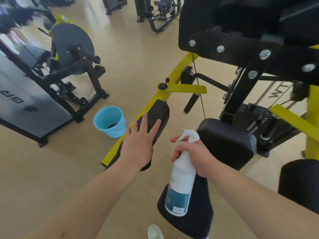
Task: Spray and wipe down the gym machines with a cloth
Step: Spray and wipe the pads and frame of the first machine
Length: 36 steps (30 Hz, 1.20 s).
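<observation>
Left hand point(138, 144) lies flat, fingers straight, on the black padded rest point(160, 111) of the yellow-framed machine point(183, 61). Right hand point(198, 157) is wrapped round a white plastic spray bottle point(181, 180), near right. The light-blue plastic bucket point(118, 131), left, has something dark in it.

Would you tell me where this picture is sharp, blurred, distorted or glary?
Head view: the left hand, right hand and spray bottle are sharp; the machine at the upper left is smeared; the wide lens bows straight frames near the edges; pale glare streaks the floor at the top.
</observation>
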Tool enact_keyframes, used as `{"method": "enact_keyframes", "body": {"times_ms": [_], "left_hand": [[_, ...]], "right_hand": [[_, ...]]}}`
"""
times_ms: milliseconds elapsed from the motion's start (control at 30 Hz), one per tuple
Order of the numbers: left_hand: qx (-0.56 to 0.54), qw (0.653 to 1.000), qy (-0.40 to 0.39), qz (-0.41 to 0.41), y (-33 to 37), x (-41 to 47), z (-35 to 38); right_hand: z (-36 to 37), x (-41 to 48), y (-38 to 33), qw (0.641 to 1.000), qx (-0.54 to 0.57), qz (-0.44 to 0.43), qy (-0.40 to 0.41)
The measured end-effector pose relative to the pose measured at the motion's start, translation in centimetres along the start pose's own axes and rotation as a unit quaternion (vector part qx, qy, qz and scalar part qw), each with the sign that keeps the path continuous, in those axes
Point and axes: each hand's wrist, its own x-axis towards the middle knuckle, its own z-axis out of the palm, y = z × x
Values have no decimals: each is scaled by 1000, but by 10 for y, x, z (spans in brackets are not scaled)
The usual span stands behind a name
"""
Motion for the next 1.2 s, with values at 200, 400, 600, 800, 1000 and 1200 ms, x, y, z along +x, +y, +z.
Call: {"method": "enact_keyframes", "body": {"times_ms": [200,400,600,800,1000,1200], "left_hand": [[26,999,-23,-29,11,24,2],[-50,997,-10,-60,32,105,-9],[66,997,-15,32,39,109,-18],[179,976,-23,120,27,59,-7],[224,964,-73,122,11,-11,-4],[286,937,-127,156,-4,-82,2]], "right_hand": [[-4,0,2,999,-36,-24,7],[-8,2,5,997,-26,-56,54],[-9,-5,7,996,-30,-59,67],[-5,-17,8,994,-71,-56,57],[3,-29,3,991,-115,-71,24],[10,-29,6,986,-152,-56,-25]]}}
